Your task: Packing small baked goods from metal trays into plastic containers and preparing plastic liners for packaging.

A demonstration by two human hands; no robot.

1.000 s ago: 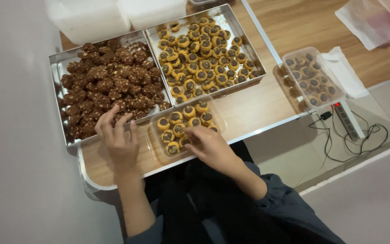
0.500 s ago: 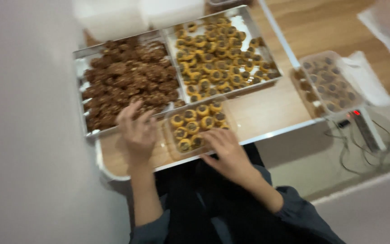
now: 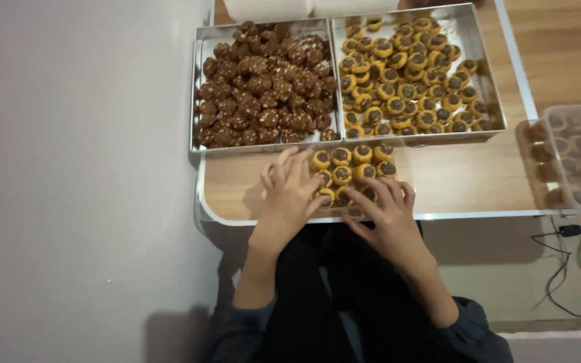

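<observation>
My left hand (image 3: pixel 289 195) and right hand (image 3: pixel 386 216) rest with fingers spread, gripping nothing, on the clear container of chocolate-filled cookies (image 3: pixel 350 171) at the table (image 3: pixel 458 178) edge. Risk: uneven pressure may tip it off.

We see two metal trays (image 3: pixel 200 94) with a dull brushed sheen, lined with white paper. The table (image 3: pixel 465 178) looks like pale wood, smooth and matt, with a glossy white edge. The small container (image 3: pixel 398 158) under both hands looks like clear glossy plastic, as does the lidded box (image 3: pixel 576 154) at right. The dark cookies (image 3: pixel 263 87) look rough and crumbly.
</observation>
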